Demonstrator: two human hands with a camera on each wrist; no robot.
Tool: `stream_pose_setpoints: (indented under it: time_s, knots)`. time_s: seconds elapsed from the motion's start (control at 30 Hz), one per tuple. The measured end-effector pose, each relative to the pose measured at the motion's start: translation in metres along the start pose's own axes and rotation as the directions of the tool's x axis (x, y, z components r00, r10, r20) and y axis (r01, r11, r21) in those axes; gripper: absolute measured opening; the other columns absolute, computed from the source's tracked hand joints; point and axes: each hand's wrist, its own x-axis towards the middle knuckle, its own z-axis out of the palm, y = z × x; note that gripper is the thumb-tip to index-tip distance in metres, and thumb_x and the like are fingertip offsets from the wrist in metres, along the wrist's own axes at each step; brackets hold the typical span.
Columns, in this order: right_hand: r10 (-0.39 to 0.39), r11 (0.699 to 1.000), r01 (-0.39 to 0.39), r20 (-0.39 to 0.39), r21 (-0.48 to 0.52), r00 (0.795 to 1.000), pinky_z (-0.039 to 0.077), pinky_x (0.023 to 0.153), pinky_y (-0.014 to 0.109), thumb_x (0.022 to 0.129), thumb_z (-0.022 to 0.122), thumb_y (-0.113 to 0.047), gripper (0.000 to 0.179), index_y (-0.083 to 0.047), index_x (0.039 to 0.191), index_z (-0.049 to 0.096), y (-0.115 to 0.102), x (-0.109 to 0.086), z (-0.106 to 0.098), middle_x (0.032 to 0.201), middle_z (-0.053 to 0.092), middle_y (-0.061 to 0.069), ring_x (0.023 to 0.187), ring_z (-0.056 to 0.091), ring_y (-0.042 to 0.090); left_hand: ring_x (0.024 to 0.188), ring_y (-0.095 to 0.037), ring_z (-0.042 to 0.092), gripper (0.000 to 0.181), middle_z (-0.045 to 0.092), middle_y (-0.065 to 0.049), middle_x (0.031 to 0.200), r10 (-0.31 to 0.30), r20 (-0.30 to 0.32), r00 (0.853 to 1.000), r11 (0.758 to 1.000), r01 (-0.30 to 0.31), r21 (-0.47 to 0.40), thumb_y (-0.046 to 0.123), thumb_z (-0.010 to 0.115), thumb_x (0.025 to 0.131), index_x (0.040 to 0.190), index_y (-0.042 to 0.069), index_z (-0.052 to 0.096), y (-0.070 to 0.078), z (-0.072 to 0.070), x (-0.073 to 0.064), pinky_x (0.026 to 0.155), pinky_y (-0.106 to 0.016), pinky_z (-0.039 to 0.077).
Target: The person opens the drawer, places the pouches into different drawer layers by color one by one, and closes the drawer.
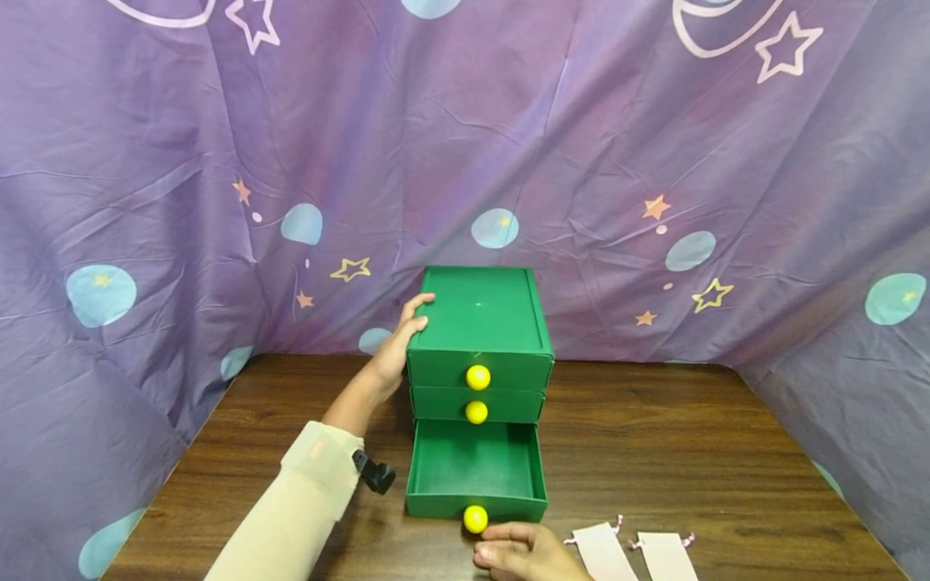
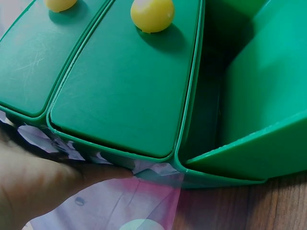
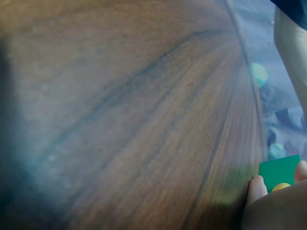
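A green cabinet (image 1: pixel 479 311) with three drawers and round yellow knobs stands on the table. Its bottom drawer (image 1: pixel 475 460) is pulled out and bare inside; the upper two are closed. My left hand (image 1: pixel 392 351) rests against the cabinet's left side, fingertips at the top edge. In the left wrist view, the thumb (image 2: pixel 103 173) lies straight along that side. Just below and right of the bottom yellow knob (image 1: pixel 475 519) is my right hand (image 1: pixel 530 553), fingers loosely bent, fingertips close to it. The right wrist view shows the drawer front (image 3: pixel 276 170) between the fingertips.
Two pale pink drawstring pouches (image 1: pixel 603 553) lie at the table's front, to the right of my right hand. A purple curtain (image 1: pixel 581 161) with stars and dots hangs behind and beside the brown wooden table (image 1: pixel 654 436). A black wrist camera (image 1: pixel 374 472) sits on the left sleeve.
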Motion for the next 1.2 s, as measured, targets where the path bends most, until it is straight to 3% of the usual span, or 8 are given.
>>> stream_pose_setpoints:
  time_s: [0.47,0.77,1.2]
  knots:
    - [0.049,0.995,-0.049,0.003,0.090,0.999,0.057,0.086,0.025,0.089,0.082,-0.015,0.055,0.015,0.130,0.060,0.001,-0.009,-0.012,0.117,0.074,0.017,0.104,0.071,0.014,0.143,-0.036,0.028,0.055,0.017,-0.017,0.166,-0.002,-0.010,1.000,1.000,0.002,0.002,0.026,0.029,0.107,0.161,0.020,0.021,-0.002,0.000,0.001,0.119,-0.053,0.019]
    - [-0.020,0.997,0.016,0.050,0.073,0.999,0.056,0.089,0.026,0.089,0.082,-0.019,0.068,0.022,0.134,0.050,0.004,-0.013,-0.020,0.125,0.070,0.024,0.110,0.070,0.014,0.140,-0.036,0.031,0.056,0.018,-0.019,0.165,-0.009,-0.009,1.000,1.000,0.009,0.003,0.026,0.029,0.106,0.161,0.020,0.021,0.000,0.000,0.000,0.118,-0.052,0.021]
    - [-0.017,0.995,0.012,0.052,0.094,0.999,0.055,0.093,0.028,0.089,0.081,-0.013,0.070,0.025,0.136,0.046,0.007,-0.016,-0.030,0.130,0.066,0.028,0.114,0.068,0.018,0.139,-0.035,0.031,0.056,0.019,-0.019,0.164,-0.009,-0.006,1.000,1.000,0.009,-0.003,0.026,0.029,0.106,0.161,0.020,0.021,0.000,0.001,0.000,0.116,-0.050,0.023]
